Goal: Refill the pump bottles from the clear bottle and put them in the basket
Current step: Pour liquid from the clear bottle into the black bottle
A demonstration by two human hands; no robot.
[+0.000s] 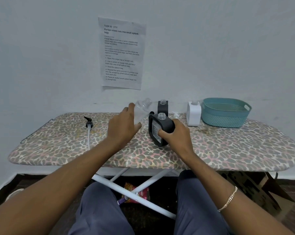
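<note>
A person sits at an ironing board with a leopard-print fabric cover point(228, 150), both forearms reaching over it. The left hand point(124, 122) is wrapped around a clear plastic bottle point(143, 107), fingers curled over its far side and thumb on the near side; the bottle is tilted, its uncapped neck pointing up and to the right. Just to the right, the right hand point(175, 134) grips a black square pump bottle point(162, 126) with a patterned front panel. This bottle has its pump off and its clear threaded neck open, and it leans slightly on the board. The two hands are apart, each clamped on its own bottle. A second black bottle point(162, 106), also open at the neck, stands directly behind, by the wall. Farther right stands a white square bottle point(193, 114), just beside a teal woven-pattern plastic basket point(225, 112) at the far right of the board. A black pump head with a long white tube point(88, 126) lies on the left part of the board, well apart from the bottles. A printed paper sheet point(122, 53) hangs on the wall above.
</note>
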